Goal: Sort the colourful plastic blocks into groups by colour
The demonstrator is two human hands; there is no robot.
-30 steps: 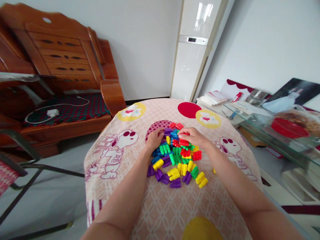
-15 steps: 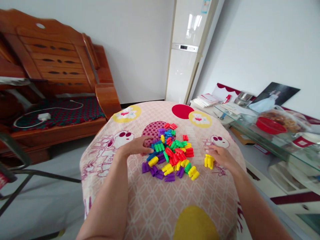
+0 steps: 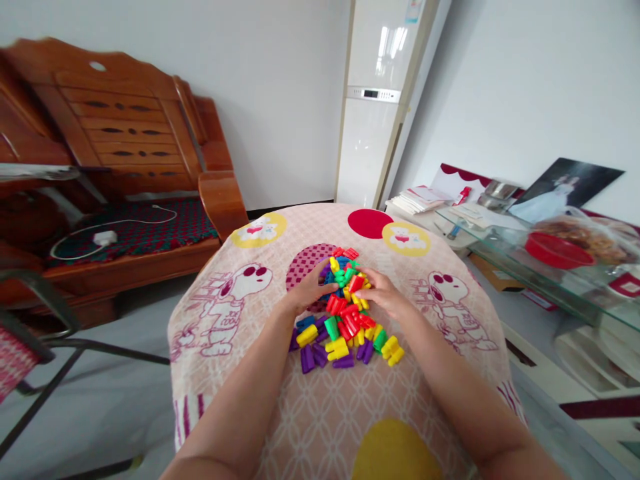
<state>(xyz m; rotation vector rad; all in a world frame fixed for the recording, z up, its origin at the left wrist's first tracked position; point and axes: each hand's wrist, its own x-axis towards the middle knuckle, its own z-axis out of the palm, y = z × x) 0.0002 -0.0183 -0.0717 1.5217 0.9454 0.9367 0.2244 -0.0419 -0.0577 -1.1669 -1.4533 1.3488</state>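
A heap of small plastic bullet-shaped toy blocks in red, yellow, green, blue and purple lies mid-table. My left hand [image 3: 311, 292] curves around the heap's left side, fingers apart, touching the blue blocks. From the right, my right hand [image 3: 384, 295] cups the pile with spread fingers, against a red block [image 3: 357, 283] and some yellow ones. Nearer to me lie a yellow block [image 3: 337, 349], a purple block [image 3: 343, 361] and a green block [image 3: 331, 327], all outside my hands. Some blocks and fingertips are partly hidden.
The heap rests on a round table with a patterned cloth [image 3: 320, 413]. At the right stands a glass-topped cabinet with a red bowl [image 3: 559, 249] and papers [image 3: 419, 199]. A wooden bench [image 3: 125, 140] is at the left; a white air conditioner [image 3: 370, 147] stands behind.
Both hands have moved inward, drawing the upper part of the heap tighter together. The yellow blocks by my right hand have shifted left into the pile. The view has turned slightly.
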